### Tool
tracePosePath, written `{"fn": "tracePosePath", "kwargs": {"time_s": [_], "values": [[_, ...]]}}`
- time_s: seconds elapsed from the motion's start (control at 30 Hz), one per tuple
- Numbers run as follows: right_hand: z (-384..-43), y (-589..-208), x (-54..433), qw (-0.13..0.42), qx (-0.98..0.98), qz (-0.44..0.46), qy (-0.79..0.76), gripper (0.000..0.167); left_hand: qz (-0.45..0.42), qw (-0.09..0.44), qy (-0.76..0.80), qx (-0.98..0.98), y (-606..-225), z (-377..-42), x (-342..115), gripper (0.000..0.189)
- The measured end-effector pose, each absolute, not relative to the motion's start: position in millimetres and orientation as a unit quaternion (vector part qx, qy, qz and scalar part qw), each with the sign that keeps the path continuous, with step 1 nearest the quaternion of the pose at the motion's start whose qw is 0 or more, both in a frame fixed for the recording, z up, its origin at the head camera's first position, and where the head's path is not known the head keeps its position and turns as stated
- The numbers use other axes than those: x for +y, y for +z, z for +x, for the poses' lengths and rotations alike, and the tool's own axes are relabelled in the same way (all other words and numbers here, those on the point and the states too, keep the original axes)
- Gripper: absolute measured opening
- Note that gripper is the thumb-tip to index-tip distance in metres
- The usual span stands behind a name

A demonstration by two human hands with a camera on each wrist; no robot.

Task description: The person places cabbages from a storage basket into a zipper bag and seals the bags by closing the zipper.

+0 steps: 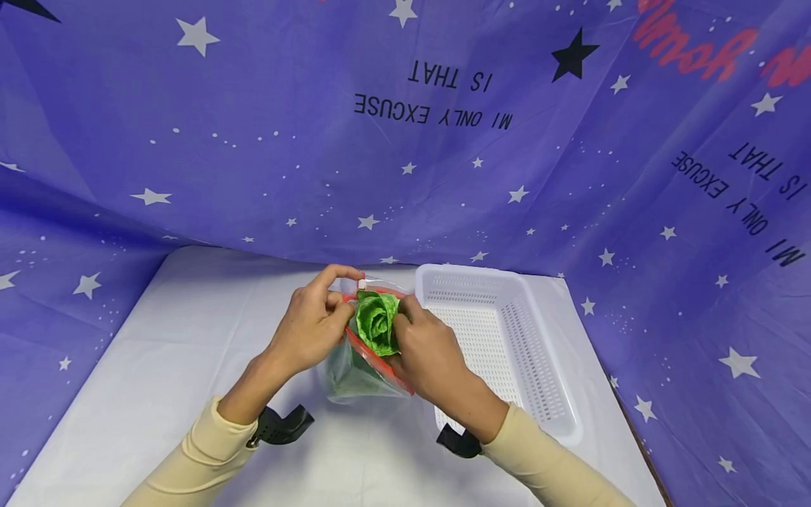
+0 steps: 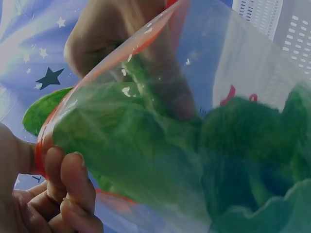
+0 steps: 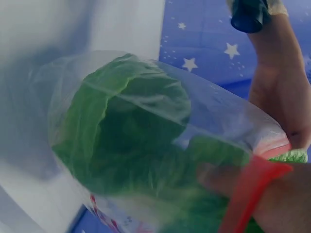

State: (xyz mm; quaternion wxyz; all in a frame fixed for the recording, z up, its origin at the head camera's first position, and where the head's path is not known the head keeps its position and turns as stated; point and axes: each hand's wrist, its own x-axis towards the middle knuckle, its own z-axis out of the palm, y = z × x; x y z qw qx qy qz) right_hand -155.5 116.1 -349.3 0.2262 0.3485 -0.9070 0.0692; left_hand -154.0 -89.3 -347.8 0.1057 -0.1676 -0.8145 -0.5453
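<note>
Holding one bag (image 1: 348, 377) and leafy greens (image 1: 377, 322), two hands (image 1: 310, 320) (image 1: 432, 351), one basket (image 1: 532, 352)

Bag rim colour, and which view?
Red; the bag rim shows best in the head view.

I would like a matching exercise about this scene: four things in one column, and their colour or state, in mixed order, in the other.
Things
1. Basket
2. Plastic bag
3. Leafy vegetable
4. Hanging cloth

Descriptions
A. Green, partly showing at an open mouth
B. Purple-blue, printed with stars
C. White, with many small holes
D. Clear, with a red strip along its opening

Right pairs: 1-C, 2-D, 3-A, 4-B
</note>
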Motion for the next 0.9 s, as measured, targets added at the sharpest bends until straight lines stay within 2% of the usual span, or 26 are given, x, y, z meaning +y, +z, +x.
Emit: {"fn": "tracePosePath", "kwargs": {"time_s": [0.13,0.27,0.53,0.77,0.9], "values": [[-156.0,-341.7,117.9,0.215,-0.9,0.379,-0.032,0.02,-0.166,0.107,-0.548,-0.813,-347.4,-154.0,-88.3,0.039],[-157.3,-336.8,119.3,0.23,-0.9,0.361,-0.081,0.015,-0.168,0.104,-0.555,-0.808,-346.0,-152.9,-87.0,0.04],[-162.1,-341.4,95.3,0.271,-0.912,0.305,0.036,0.018,-0.18,0.096,-0.558,-0.804,-346.8,-152.9,-85.8,0.042],[-169.1,-356.8,74.8,0.226,-0.925,0.303,-0.047,0.011,-0.174,0.096,-0.569,-0.798,-350.7,-154.8,-90.7,0.05],[-171.9,-363.1,70.0,0.188,-0.927,0.311,-0.089,0.015,-0.176,0.084,-0.579,-0.792,-351.7,-154.3,-91.5,0.051]]}}
